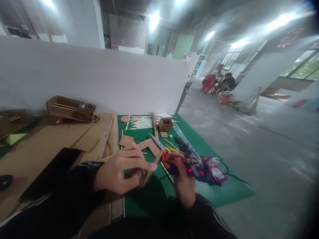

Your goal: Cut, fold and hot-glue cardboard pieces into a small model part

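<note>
My left hand (pixel 124 169) is closed around a folded piece of cardboard (pixel 149 174), whose far part is hidden by the fingers. To its right, my right hand (pixel 183 177) has its fingers curled at red handles beside a purple-blue bundle (pixel 196 166) with a small red light. What sits between those fingers is blurred. Scissors (pixel 157 142) lie just beyond, blade pointing away, next to yellow handles (pixel 170 150). An angled cardboard strip (pixel 151 146) and a small cardboard square (pixel 127 140) lie ahead of my left hand.
A small cardboard box (pixel 165 124) and wooden sticks (pixel 142 122) lie at the back of the green table (pixel 234 189). Cardboard sheets (pixel 74 132), a black flat object (pixel 52 172) and a cardboard model (pixel 71 109) occupy the left. A white partition (pixel 99 79) stands behind. Seated people (pixel 228 82) are far off.
</note>
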